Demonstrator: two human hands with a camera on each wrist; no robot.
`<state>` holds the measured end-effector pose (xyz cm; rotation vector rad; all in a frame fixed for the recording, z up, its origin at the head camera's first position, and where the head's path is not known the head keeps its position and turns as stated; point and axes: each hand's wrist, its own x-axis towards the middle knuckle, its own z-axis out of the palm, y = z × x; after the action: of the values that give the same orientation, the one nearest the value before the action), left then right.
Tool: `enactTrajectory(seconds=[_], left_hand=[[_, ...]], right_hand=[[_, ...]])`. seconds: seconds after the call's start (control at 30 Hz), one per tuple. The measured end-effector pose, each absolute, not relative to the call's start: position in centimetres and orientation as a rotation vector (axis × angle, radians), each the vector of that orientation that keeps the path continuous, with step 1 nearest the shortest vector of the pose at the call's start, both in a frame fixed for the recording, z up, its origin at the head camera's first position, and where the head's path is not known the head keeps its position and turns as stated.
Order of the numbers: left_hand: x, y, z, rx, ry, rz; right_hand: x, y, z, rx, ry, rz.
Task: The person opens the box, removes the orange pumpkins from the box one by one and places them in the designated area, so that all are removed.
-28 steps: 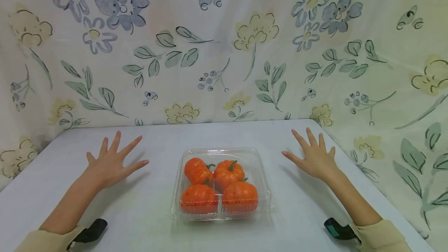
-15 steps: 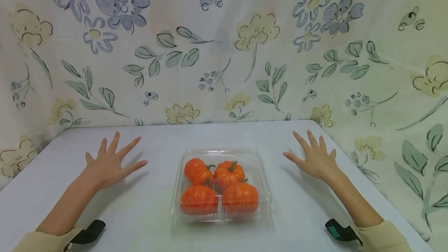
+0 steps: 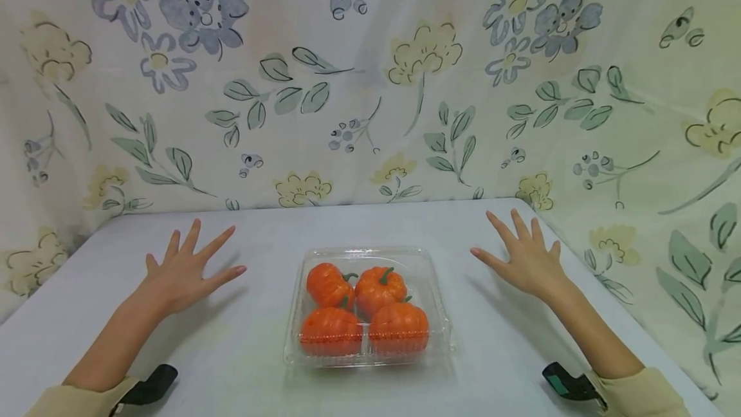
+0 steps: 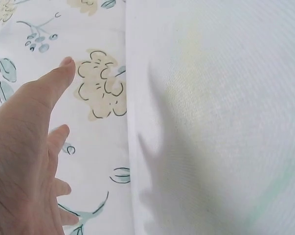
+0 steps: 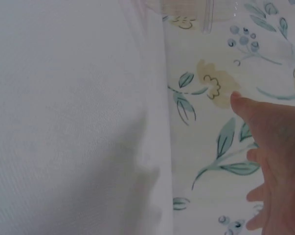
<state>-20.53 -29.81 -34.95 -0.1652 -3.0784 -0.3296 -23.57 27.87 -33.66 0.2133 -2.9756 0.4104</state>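
A clear plastic clamshell box [image 3: 437, 314] sits in the middle of the white table. Inside it lie several small orange pumpkins [image 3: 399, 327] with green stems, two in front and two behind. Left of the box, my left hand [image 3: 182, 275] hovers above the table with its fingers spread, holding nothing. On the other side, my right hand [image 3: 527, 262] is spread the same way and holds nothing either. Both wrist views show the hands, left [image 4: 30, 142] and right [image 5: 279, 152], with straight fingers and their shadows on the table.
The white table [image 3: 260, 230] reaches back to a floral curtain [image 3: 359, 82], which also hangs along the right side. A dark wrist device [image 3: 152, 386] is strapped at the left sleeve, another dark device [image 3: 570, 383] at the right.
My right hand has shifted very slightly up and to the right. The left hand, the box and the pumpkins look almost unchanged.
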Motion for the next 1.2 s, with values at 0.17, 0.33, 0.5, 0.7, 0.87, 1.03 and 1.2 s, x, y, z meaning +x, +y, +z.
enactTrajectory(seconds=[0.17, 0.33, 0.5, 0.7, 0.87, 1.03, 1.2], left_hand=[[-20.6, -29.5, -35.1, -0.180, -3.079, -0.343], [-20.6, -29.3, -35.3, -0.190, -3.073, -0.347], [-20.5, -29.1, -35.2, -0.182, -3.074, -0.361], [-20.3, -28.3, -34.6, -0.202, -3.079, -0.423], [-20.1, -27.1, -34.3, -0.274, -3.066, -0.552], [-19.5, -25.6, -34.2, -0.365, -3.031, -0.683], [-18.4, -24.5, -34.3, -0.403, -3.004, -0.702]], right_hand=[[-23.3, 27.4, -33.5, 0.227, -2.969, 0.396], [-23.0, 26.9, -33.4, 0.239, -2.967, 0.392], [-22.8, 26.7, -33.3, 0.246, -2.951, 0.388], [-22.6, 26.2, -32.9, 0.269, -2.930, 0.385], [-22.1, 25.2, -32.3, 0.323, -2.892, 0.383], [-21.3, 24.0, -31.7, 0.358, -2.860, 0.384], [-20.4, 22.9, -31.3, 0.410, -2.834, 0.405]])
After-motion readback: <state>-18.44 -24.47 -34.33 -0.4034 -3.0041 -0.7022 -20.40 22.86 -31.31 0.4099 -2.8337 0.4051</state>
